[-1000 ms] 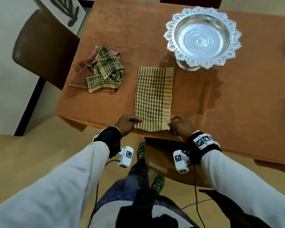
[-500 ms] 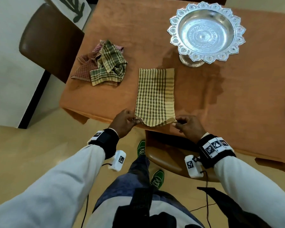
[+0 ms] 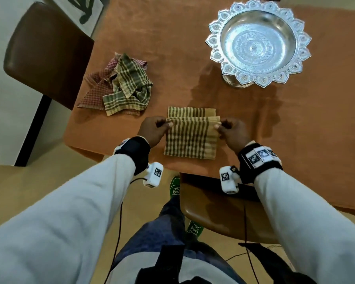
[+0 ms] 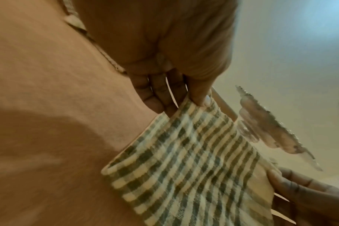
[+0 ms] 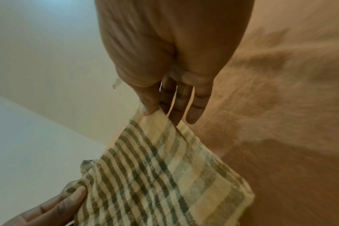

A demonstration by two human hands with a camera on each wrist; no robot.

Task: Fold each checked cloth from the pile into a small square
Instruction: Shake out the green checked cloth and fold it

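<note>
Folding the cloth [image 3: 191,138] in half near the desk's [image 3: 172,48] front edge: the left hand [image 3: 152,130] pinches one lifted corner, the right hand [image 3: 232,131] pinches the other, carrying that edge toward the far edge. Next, probably align the edges, lay them down, press flat. The pile [image 3: 121,87] waits by the left edge.

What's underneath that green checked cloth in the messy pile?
A reddish checked cloth lies under the green checked cloth, poking out at the left and top. Whether anything else lies beneath them on the table is covered.
</note>
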